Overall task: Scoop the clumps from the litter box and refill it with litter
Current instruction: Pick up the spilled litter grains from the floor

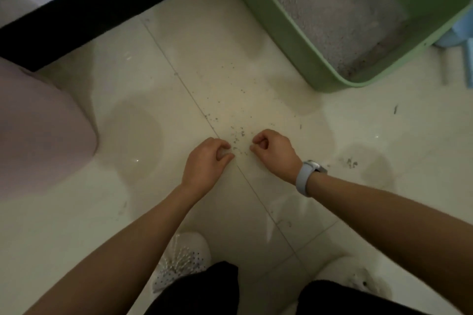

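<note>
Two hands reach down to the tiled floor (128,212). One green litter box (289,41) sits well beyond the right hand (272,149), up and to its right; its far end is cut off by the frame edge. Inside lies pale grey litter (330,7), grainy, piled against the far side and thinning toward the near corner, where a few reddish specks show.

The left hand (207,161) has its fingers curled with thumb and fingertips drawn together just above the floor; whether it pinches any grains cannot be made out. The right hand, wearing one pale wristwatch (308,176), is curled likewise, its fingertips close to the floor, and any hold is too small to tell. Between the two hands and spreading away from them toward the box lie many scattered litter grains (236,133), too many and too blurred to count; a smaller cluster lies right of the right wrist.

Left of the left hand stands one pink rounded object (43,135), partly cut off. Right of the box, something light blue (458,38) shows only in part. Nearer the body than the hands are two white shoes (184,256), partly hidden by dark trousers.
</note>
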`<action>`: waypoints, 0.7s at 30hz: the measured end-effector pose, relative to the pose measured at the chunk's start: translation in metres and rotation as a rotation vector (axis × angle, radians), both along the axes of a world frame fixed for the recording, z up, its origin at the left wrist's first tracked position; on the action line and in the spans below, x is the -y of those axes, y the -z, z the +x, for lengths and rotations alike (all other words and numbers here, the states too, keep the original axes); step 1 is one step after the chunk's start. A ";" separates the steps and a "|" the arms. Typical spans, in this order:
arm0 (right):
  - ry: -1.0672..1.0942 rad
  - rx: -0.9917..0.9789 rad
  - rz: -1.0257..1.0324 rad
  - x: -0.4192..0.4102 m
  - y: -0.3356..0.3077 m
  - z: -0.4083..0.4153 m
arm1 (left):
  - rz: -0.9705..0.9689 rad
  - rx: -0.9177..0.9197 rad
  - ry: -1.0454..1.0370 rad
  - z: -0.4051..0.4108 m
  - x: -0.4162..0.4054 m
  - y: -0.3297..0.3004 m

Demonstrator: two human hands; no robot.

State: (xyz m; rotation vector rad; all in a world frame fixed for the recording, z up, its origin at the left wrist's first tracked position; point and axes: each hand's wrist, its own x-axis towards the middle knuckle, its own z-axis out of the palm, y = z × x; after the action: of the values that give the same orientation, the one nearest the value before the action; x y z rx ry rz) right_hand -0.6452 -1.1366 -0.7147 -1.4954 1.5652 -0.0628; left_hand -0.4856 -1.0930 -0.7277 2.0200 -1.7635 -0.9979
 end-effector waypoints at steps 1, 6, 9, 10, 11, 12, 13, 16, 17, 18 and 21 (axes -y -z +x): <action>0.020 -0.014 -0.045 -0.005 0.004 0.003 | -0.017 0.002 0.022 -0.001 0.002 0.002; 0.115 -0.055 -0.194 -0.014 0.017 0.013 | -0.082 0.018 0.021 -0.004 0.007 0.010; 0.106 -0.094 -0.266 -0.021 0.021 0.018 | -0.104 0.018 0.022 -0.004 0.006 0.012; 0.094 -0.109 -0.283 -0.023 0.022 0.020 | -0.104 0.025 0.030 -0.004 0.007 0.013; 0.093 -0.117 -0.292 -0.024 0.022 0.021 | -0.110 0.038 0.040 -0.003 0.007 0.013; 0.119 -0.105 -0.286 -0.024 0.021 0.022 | -0.122 0.054 0.057 -0.002 0.007 0.014; 0.190 -0.071 -0.258 -0.022 0.017 0.022 | -0.136 0.072 0.081 -0.002 0.008 0.014; 0.545 0.145 -0.084 -0.015 0.003 0.019 | -0.138 0.128 0.138 -0.002 0.008 0.014; 0.641 0.242 -0.017 -0.015 -0.002 0.018 | -0.118 0.133 0.147 -0.002 0.009 0.014; 0.724 0.376 0.053 -0.017 -0.005 0.017 | -0.099 0.106 0.141 -0.002 0.009 0.013; 0.969 0.889 0.325 -0.023 -0.013 0.011 | 0.024 -0.237 -0.104 0.000 0.014 0.001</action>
State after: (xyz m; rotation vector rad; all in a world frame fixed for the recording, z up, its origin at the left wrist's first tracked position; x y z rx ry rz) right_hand -0.6342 -1.1132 -0.7021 -0.2401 1.2924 -0.8544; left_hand -0.4856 -1.1071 -0.7290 1.8963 -1.5161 -1.1748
